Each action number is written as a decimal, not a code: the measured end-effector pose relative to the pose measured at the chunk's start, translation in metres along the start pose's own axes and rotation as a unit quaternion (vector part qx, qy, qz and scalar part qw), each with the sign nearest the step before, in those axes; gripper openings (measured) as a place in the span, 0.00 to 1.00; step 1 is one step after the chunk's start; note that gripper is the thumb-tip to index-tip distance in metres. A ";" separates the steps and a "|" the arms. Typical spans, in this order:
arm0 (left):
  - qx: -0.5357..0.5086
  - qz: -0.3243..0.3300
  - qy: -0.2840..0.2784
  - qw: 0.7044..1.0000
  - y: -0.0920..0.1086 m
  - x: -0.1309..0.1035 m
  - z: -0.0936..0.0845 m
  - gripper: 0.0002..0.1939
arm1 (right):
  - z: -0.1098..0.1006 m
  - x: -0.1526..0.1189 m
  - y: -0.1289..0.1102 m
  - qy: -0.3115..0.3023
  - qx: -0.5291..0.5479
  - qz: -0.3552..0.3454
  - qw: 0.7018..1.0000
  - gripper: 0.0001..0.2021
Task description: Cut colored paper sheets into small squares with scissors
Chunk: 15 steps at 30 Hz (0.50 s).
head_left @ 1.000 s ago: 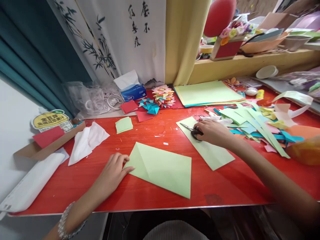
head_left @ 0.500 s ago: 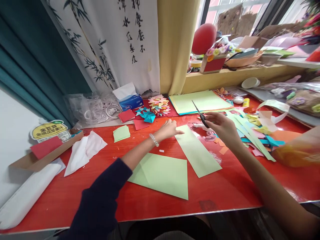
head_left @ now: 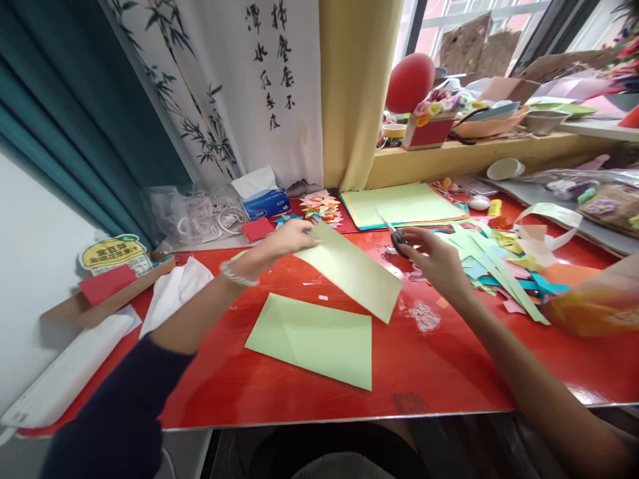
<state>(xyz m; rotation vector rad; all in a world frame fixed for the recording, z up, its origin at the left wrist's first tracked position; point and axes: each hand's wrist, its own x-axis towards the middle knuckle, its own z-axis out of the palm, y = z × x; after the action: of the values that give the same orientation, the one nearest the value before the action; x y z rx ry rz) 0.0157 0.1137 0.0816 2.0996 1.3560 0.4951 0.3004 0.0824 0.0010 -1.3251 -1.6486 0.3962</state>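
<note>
A long light green paper strip [head_left: 355, 271] is pinched at its upper left end by my left hand [head_left: 292, 239], and it hangs tilted over the red table. Black-handled scissors [head_left: 398, 238] are in my right hand [head_left: 433, 256], their blades pointing up and left, a little beyond the strip's right side. Nearer the table's front edge lies a larger green sheet [head_left: 319, 339] with a crease across its left part; neither hand touches it.
Coloured sheets [head_left: 399, 205] are stacked at the back. Paper scraps [head_left: 492, 263] cover the right side. Tissues [head_left: 264, 199], folded paper pieces [head_left: 322, 207] and red squares [head_left: 257, 229] stand behind my left hand. A cardboard tray [head_left: 74, 311] is at the left.
My left hand has taken hold of the green strip and moved left with it, lifting it off the table. My right hand has shifted slightly left and down with the scissors.
</note>
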 end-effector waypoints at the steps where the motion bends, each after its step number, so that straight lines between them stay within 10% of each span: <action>1: -0.069 -0.036 0.023 0.997 -0.007 -0.018 -0.009 0.10 | 0.006 -0.003 -0.001 -0.029 -0.053 -0.019 0.998 0.13; 8: -0.194 -0.208 0.008 0.959 -0.068 -0.123 0.010 0.14 | 0.043 -0.016 0.015 -0.160 -0.218 -0.118 0.956 0.12; 15: -0.033 -0.178 0.005 0.983 -0.084 -0.144 0.038 0.18 | 0.050 -0.027 -0.024 -0.148 -0.191 -0.102 0.965 0.14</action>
<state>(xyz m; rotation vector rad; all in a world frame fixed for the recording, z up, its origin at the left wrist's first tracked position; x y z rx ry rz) -0.0795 -0.0022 -0.0013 1.7501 1.6524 0.3921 0.2452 0.0652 -0.0188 -1.4023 -2.1751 0.1592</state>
